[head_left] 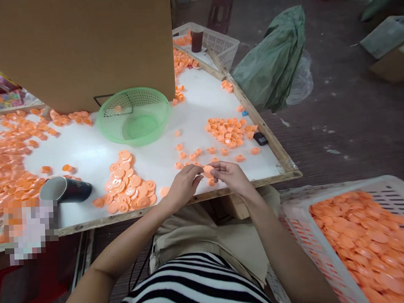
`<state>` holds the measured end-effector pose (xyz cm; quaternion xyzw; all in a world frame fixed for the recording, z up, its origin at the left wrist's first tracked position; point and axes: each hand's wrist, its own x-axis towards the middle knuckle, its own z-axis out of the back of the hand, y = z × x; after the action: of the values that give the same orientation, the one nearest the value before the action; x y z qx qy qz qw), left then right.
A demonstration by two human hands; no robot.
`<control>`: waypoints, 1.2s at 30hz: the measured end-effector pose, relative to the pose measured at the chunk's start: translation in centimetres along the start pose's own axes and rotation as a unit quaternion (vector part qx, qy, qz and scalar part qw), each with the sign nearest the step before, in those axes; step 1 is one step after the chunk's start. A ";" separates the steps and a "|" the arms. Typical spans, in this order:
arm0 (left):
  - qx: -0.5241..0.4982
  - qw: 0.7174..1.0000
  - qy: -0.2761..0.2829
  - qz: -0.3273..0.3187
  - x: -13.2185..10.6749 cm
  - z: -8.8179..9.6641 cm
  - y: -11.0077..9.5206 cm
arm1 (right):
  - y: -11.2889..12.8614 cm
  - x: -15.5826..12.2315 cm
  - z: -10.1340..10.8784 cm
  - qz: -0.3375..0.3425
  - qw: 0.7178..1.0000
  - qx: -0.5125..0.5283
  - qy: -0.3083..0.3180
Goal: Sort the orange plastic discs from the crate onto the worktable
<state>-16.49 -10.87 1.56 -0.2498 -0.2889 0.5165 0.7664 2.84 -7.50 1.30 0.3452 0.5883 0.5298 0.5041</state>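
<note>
My left hand [185,183] and my right hand [231,176] meet over the near edge of the white table [200,107]. Both pinch one round orange plastic cap [208,170] between their fingertips. To the left of my hands lies a pile of flat orange caps [128,185]. A heap of smaller orange cap parts [229,130] sits beyond my right hand. A few loose orange pieces [192,155] lie scattered just past my fingers.
An empty green mesh basket [133,115] stands mid-table before a cardboard sheet [82,49]. A dark cup [64,190] lies tipped at left among more orange caps [10,167]. A white crate [385,198] full of orange caps sits at my right. A green bag [271,60] lies on the floor.
</note>
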 end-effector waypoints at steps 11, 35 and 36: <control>-0.112 0.970 0.089 0.195 0.8 -4.0 0.1 | -2.7 0.1 0.3 -0.037 0.959 -0.281 0.008; -0.253 0.925 0.103 0.263 1.6 -4.0 0.4 | -3.7 0.7 0.1 -0.057 0.964 -0.258 0.010; -0.254 0.924 0.108 0.265 1.7 -4.1 0.5 | -3.7 0.8 0.2 -0.065 0.967 -0.245 0.014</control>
<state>-13.37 -9.47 -1.36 -0.5574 -0.2491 0.5805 0.5388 3.29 -7.45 -2.50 0.1648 0.4687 0.6283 0.5986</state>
